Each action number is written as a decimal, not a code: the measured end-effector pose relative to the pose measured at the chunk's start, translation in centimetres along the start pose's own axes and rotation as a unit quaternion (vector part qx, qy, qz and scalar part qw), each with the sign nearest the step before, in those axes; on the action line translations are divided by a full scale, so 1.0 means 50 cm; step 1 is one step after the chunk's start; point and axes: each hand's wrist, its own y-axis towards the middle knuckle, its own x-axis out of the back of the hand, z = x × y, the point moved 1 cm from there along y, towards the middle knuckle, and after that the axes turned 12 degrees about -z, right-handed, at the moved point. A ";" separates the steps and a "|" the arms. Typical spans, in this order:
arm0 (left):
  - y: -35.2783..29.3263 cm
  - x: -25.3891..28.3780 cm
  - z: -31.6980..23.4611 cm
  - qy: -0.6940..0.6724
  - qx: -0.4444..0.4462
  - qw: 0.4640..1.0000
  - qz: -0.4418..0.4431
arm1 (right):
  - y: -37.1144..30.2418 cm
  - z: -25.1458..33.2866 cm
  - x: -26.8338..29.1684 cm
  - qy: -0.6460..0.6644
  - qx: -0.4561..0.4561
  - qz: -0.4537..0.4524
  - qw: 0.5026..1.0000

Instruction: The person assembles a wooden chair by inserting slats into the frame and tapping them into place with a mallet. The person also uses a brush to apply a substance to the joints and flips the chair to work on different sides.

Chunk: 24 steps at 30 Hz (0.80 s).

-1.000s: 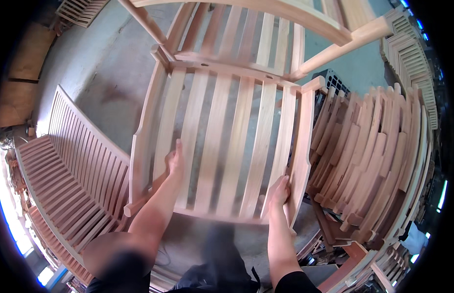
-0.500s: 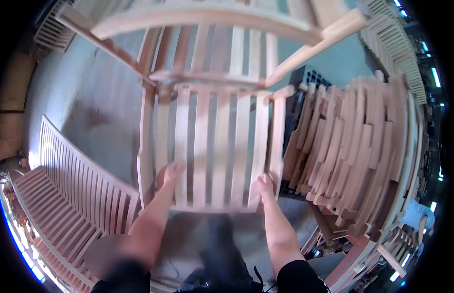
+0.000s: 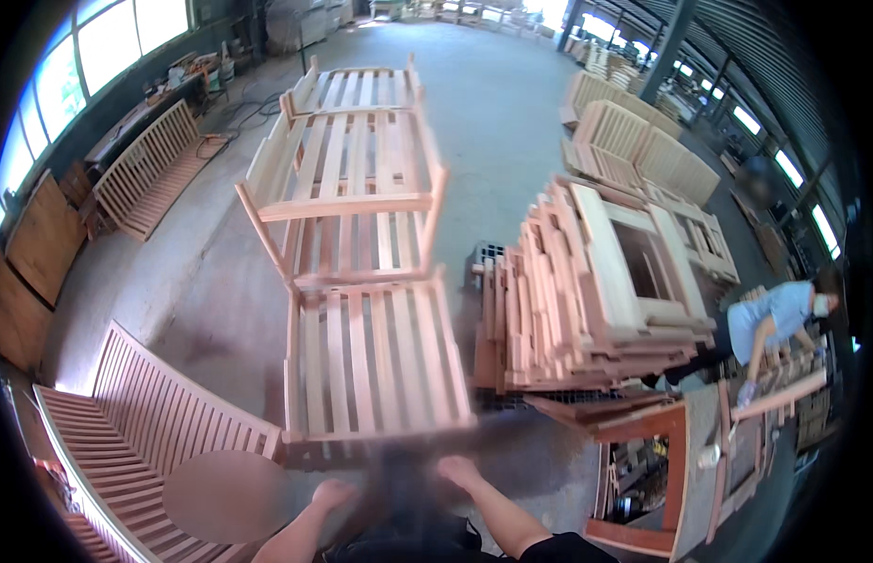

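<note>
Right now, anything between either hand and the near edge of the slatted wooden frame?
Nothing visible: left hand and right hand are both short of the slatted wooden frame, with no object seen blocking either.

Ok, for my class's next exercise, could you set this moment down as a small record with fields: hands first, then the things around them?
Left hand: looks empty; grip blurred
Right hand: looks empty; grip blurred
Ahead of both hands: slatted frame, apart from them
To the left: slatted bench
To the right: stack of wooden parts
Far right: co-worker in a light blue top
Upper left: windows
</note>
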 end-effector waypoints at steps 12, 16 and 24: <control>-0.364 -0.209 0.337 0.130 -0.049 0.989 0.048 | -0.932 -0.512 -0.090 -0.014 -0.383 -0.086 0.920; -0.424 -0.274 0.293 0.204 -0.146 0.966 0.068 | -1.076 -0.559 -0.099 -0.157 -0.244 -0.134 0.947; -0.426 -0.578 -0.015 0.341 -0.143 0.910 0.188 | -1.435 -0.664 -0.023 0.192 -0.321 -0.436 0.819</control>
